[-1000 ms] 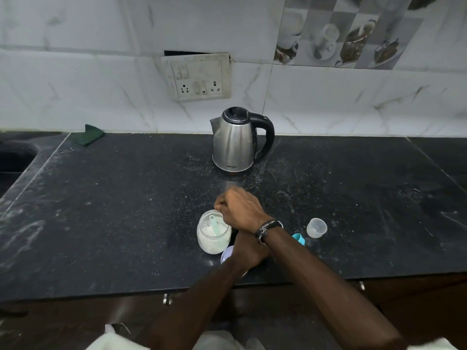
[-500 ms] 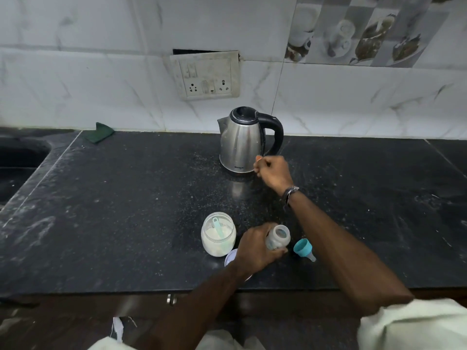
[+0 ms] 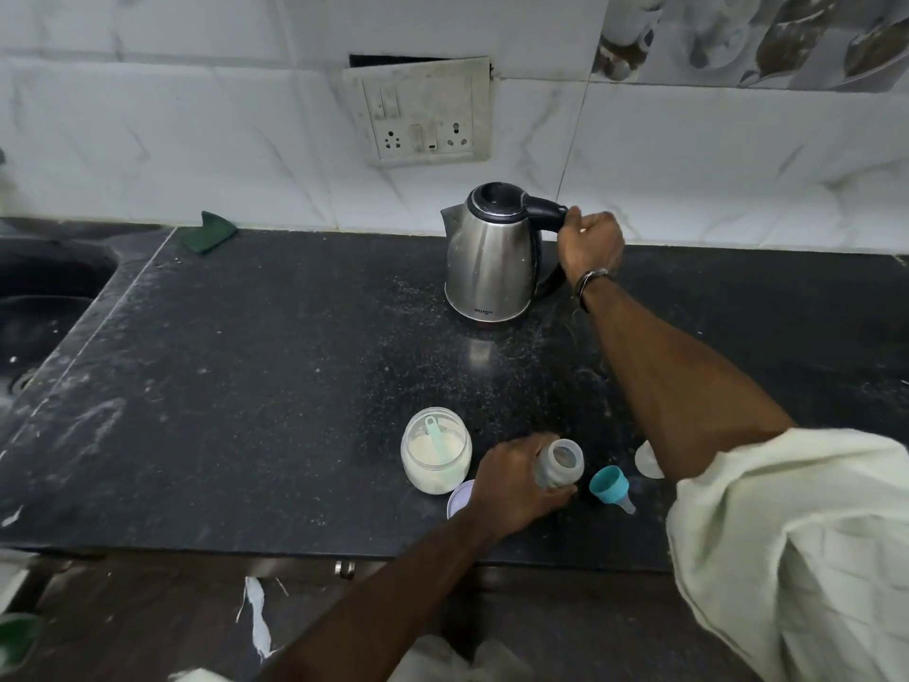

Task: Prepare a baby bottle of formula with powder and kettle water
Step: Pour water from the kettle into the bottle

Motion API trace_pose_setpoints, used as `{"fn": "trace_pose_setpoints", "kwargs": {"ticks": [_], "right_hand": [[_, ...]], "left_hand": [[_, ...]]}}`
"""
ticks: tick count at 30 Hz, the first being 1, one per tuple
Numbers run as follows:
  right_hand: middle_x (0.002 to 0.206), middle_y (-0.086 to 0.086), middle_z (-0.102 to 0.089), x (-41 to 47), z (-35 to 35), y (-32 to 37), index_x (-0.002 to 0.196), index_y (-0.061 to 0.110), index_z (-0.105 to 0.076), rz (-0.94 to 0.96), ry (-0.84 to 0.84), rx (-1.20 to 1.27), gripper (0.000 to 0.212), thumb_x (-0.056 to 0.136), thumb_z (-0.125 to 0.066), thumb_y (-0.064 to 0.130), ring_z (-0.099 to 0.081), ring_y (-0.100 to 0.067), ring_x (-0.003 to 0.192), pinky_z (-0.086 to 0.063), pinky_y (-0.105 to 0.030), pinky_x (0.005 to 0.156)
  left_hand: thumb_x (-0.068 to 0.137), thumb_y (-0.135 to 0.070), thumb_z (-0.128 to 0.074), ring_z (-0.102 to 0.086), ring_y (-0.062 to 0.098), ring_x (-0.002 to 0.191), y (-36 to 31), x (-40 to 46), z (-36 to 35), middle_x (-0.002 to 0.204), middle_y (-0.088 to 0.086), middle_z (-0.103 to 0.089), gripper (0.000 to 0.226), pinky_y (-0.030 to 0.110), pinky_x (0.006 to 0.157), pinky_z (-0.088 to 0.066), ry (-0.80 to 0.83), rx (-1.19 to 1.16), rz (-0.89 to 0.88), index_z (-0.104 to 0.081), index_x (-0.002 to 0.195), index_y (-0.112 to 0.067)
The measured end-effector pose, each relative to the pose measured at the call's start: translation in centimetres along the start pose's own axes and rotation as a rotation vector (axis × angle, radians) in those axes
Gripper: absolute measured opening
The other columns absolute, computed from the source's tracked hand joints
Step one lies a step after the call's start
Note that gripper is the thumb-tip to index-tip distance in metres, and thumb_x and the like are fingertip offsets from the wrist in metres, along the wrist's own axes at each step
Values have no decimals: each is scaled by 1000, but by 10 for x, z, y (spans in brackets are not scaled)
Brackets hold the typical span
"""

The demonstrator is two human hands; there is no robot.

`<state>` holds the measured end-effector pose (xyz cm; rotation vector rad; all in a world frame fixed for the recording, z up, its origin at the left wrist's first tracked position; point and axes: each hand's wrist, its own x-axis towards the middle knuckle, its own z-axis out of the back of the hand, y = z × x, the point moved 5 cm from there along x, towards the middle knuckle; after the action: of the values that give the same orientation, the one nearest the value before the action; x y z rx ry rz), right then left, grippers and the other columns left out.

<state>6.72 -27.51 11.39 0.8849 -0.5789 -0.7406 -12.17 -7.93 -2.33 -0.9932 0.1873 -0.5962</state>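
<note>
On a powder-dusted black bench (image 3: 221,386), the open baby bottle (image 3: 560,466) is gripped by the left hand (image 3: 516,484) beside the formula jar (image 3: 436,455). The kettle (image 3: 492,258) handle is clasped by the right hand (image 3: 590,243); a hurried pour could miss the narrow mouth and scald the fingers (image 3: 551,497).

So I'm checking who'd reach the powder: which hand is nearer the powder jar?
Left. The left hand holds the bottle just right of the powder jar; the right hand grips the kettle handle, far behind.
</note>
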Motion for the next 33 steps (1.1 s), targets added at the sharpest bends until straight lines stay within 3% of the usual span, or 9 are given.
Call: {"fn": "trace_pose_setpoints", "kwargs": {"ticks": [3,5,7,9,12,18,25,28,33], "right_hand": [[128,-11,-57,11,-9,6,119,14,-59,25,13,-84,44,94,-51,50,-52,-31,120,-41,-36,98],[130,-10,-58,21,-23,7,125,12,-55,39,136,-118,53,97,-43,55,-53,-31,121,-41,-38,100],[116,-10,-64,28,-35,4,116,11,-60,40,252,-109,58,98,-34,60,-57,-30,107,-44,-37,92],[98,-9,-64,32,-38,2,90,12,-64,47,267,-82,59,98,-33,62,-57,-29,92,-42,-33,77],[84,-9,-62,36,-36,1,62,17,-52,26,242,-56,56,96,-41,60,-55,-28,80,-36,-29,69],[84,-14,-68,24,-32,-3,82,-2,-65,-98,84,9,53,90,-44,46,-62,-33,83,-48,-37,74],[55,-5,-47,4,-7,-15,55,5,-45,-92,41,39,49,93,-44,36,-49,-28,65,-36,-33,62],[53,-4,-41,-5,9,-24,49,10,-34,-37,61,6,51,94,-47,31,-43,-25,60,-34,-35,60],[54,-7,-38,-17,47,-33,52,10,-46,82,112,67,36,80,-47,33,-38,-21,56,-31,-35,53]], "left_hand": [[71,-43,-83,-70,15,98,0,0,0,109,-6,-74,52,39,85,-56,-8,-10,7,-65,118,-30],[71,-43,-82,-70,16,98,1,0,-1,110,-5,-74,53,39,85,-56,-16,-13,6,-65,118,-28],[72,-42,-82,-70,17,98,2,0,-3,109,-5,-74,52,39,84,-55,-21,-9,-5,-65,119,-27],[72,-41,-83,-70,17,99,3,-1,-3,110,-4,-73,53,39,85,-55,-31,-9,-10,-66,120,-25],[73,-39,-84,-69,17,100,4,0,-3,112,-4,-74,54,39,86,-55,-39,-19,-4,-66,121,-23],[74,-40,-82,-70,17,99,0,-1,-2,109,-4,-74,49,40,84,-56,-44,-24,-13,-65,118,-26],[71,-43,-83,-70,16,98,4,-1,-4,109,-5,-74,54,40,84,-56,-44,-15,0,-65,119,-27],[69,-45,-84,-70,13,96,7,0,-5,107,-8,-74,55,39,84,-56,-30,-29,13,-65,118,-30],[67,-47,-81,-70,11,91,6,1,-8,99,-10,-75,52,38,82,-56,-43,-29,19,-66,114,-32]]}}
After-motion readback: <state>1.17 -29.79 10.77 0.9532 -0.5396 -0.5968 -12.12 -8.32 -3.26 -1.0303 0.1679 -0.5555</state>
